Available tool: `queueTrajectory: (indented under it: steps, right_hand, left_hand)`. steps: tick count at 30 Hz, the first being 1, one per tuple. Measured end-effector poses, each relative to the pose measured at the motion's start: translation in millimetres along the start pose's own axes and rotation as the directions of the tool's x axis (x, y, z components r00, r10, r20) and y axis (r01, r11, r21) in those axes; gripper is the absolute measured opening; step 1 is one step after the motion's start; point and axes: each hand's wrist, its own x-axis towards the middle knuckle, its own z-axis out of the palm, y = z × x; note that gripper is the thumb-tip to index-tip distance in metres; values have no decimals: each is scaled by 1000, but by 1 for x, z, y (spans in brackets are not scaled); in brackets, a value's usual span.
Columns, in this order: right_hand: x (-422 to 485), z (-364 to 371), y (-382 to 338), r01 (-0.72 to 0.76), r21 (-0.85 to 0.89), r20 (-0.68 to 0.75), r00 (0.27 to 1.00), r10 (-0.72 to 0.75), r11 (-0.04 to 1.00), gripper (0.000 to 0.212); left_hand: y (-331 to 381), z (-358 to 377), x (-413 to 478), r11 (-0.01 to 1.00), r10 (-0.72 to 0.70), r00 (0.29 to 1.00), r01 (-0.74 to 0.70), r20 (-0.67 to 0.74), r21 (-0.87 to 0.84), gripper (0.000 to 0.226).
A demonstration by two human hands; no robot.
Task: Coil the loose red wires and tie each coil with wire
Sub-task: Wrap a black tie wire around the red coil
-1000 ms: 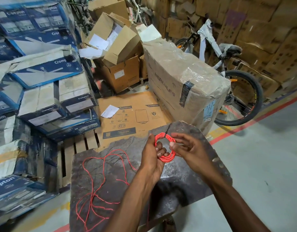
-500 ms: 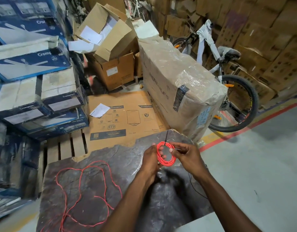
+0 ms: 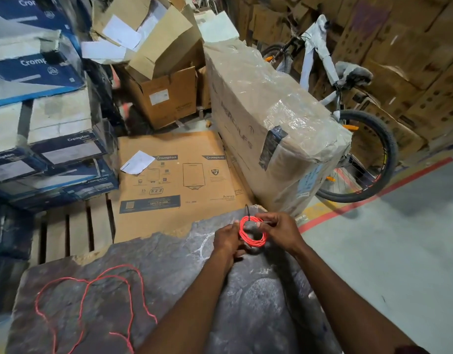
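A small coil of red wire [image 3: 245, 235] is held over the far edge of the dark stone slab [image 3: 184, 282]. My left hand [image 3: 226, 238] grips the coil's left side. My right hand [image 3: 280, 231] pinches the coil's top right, where a thin dark tie wire [image 3: 247, 210] sticks up from the coil. A loose red wire [image 3: 92, 297] lies in wide tangled loops on the slab's near left part.
A flat brown carton [image 3: 174, 180] lies on a wooden pallet [image 3: 74, 226] beyond the slab. A large plastic-wrapped carton [image 3: 266, 118] stands to the right with a bicycle [image 3: 358, 154] behind it. Blue and white boxes [image 3: 41, 129] are stacked at left. Red floor line [image 3: 373, 198] at right.
Both hands stayed on the coil and drew closer together on it. The view shifted so the slab and loose wire sit lower and further left in frame.
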Motion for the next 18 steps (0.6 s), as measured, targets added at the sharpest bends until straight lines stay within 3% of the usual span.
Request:
queueTrajectory:
  steps: [6, 11, 18]
  right_hand:
    - [3, 17, 15, -40, -6, -38, 998, 40, 999, 22]
    - [5, 22, 17, -28, -66, -64, 998, 24, 997, 28]
    - [5, 21, 15, -81, -37, -85, 993, 78, 996, 30]
  left_hand:
    - [-16, 2, 22, 971, 144, 973, -103, -182, 217, 12]
    - [-13, 10, 26, 884, 299, 919, -166, -256, 437, 27]
    - [-11, 10, 22, 890, 346, 904, -231, -252, 394, 33]
